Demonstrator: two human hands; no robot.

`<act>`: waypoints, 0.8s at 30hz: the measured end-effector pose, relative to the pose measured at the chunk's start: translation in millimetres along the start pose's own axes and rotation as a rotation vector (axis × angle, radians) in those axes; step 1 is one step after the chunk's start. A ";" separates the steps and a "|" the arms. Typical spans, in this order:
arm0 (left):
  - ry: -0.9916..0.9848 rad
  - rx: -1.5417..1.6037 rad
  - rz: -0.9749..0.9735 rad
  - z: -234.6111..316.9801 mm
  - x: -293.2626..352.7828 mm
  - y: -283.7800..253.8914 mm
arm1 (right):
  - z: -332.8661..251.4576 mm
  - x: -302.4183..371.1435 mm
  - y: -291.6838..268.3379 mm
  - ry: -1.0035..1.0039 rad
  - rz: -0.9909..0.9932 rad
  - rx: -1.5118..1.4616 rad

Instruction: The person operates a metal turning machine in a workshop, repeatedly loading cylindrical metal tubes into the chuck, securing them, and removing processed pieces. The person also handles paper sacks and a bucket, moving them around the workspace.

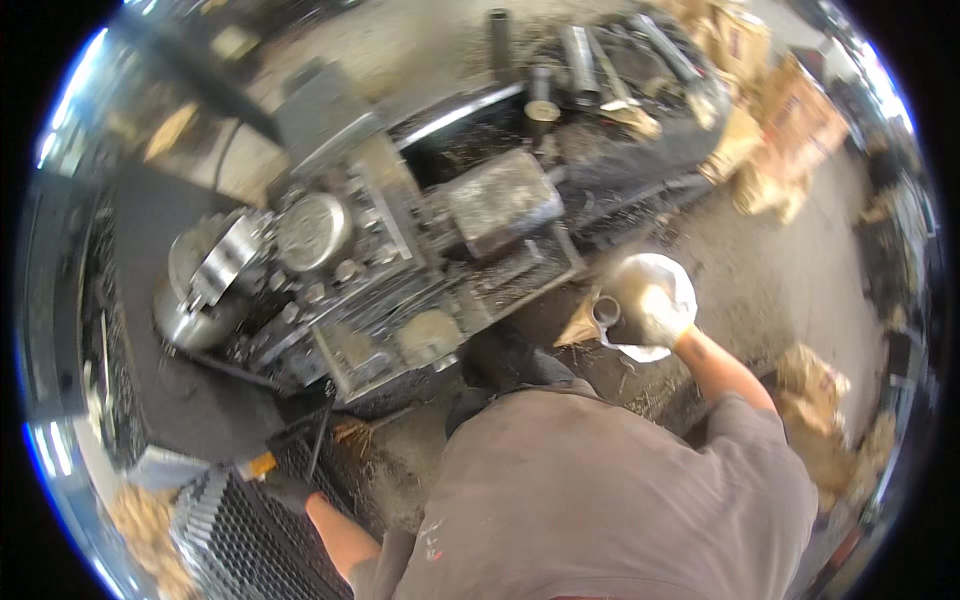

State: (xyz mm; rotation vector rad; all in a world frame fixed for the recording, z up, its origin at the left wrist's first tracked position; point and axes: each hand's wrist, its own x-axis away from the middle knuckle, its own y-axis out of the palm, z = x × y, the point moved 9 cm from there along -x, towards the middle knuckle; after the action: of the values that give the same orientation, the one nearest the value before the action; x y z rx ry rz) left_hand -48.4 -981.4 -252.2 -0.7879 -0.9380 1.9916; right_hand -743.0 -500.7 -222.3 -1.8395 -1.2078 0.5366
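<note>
On the right, my right hand (660,318), in a pale glove, is closed on a shiny silvery rounded piece (648,275) with a round ring-like opening (606,311). Motion blur hides its exact kind. A brown pointed piece (577,326) sticks out beside it. Down at the lower left is my left hand (287,491), in a dark glove, next to a yellow-orange object (262,465) and by a stack of dark hollow pieces (230,530). Its fingers blend into the dark background. In front of me stands a lathe-like machine with a metal chuck (232,262).
A metal block (503,203) and a round-topped tool post (313,232) sit on the machine. Metal tubes (580,60) lie on a dark surface beyond. Brown paper sacks (798,120) stand at the far right, with more sacks (812,400) nearer. Debris litters the floor (400,460).
</note>
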 end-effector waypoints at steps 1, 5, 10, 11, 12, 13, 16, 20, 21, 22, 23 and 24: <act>-0.050 -0.009 0.040 -8.6 -2.5 -3.0 | -32.3 -6.5 -15.0 -0.115 0.087 -0.060; 0.130 0.060 0.074 -16.6 -19.2 0.3 | -161.1 -66.3 -27.1 -0.311 0.133 -0.475; 0.143 0.211 -0.063 -39.4 -57.9 19.0 | -230.1 -130.8 -3.7 -0.350 0.261 -0.379; 0.277 0.034 -0.047 -29.0 -58.0 19.3 | -233.0 -139.6 8.1 -0.335 0.251 -0.332; 0.407 -0.148 -0.034 -17.6 -50.5 22.7 | -233.7 -145.7 20.4 -0.300 0.235 -0.309; 0.497 -0.373 -0.003 -7.3 -40.0 25.6 | -232.2 -150.4 28.3 -0.254 0.231 -0.287; -0.396 1.286 -0.339 -27.7 9.7 61.1 | -236.5 -147.1 21.8 -0.201 0.232 -0.170; 0.112 0.605 -0.148 83.3 68.2 23.5 | -269.5 -136.6 -33.6 -0.288 -0.018 0.084; 0.187 0.496 -0.382 121.3 71.2 33.3 | -271.1 -140.3 -46.1 -0.214 -0.161 0.168; 0.288 0.373 -0.597 161.5 79.7 42.3 | -296.2 -148.2 -77.5 -0.323 0.004 0.031; 0.597 0.337 -0.444 220.5 75.8 22.8 | -315.2 -159.9 -102.5 -0.366 0.138 -0.072; 0.924 0.337 -0.168 276.5 79.9 -6.7 | -343.4 -179.5 -114.1 -0.505 0.195 -0.106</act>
State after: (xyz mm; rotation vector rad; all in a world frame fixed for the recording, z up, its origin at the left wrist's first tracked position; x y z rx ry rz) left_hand -300.2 -1004.3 -114.7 -1.2111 -0.1132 1.3316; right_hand -633.5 -784.2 43.8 -1.9902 -1.4064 1.1156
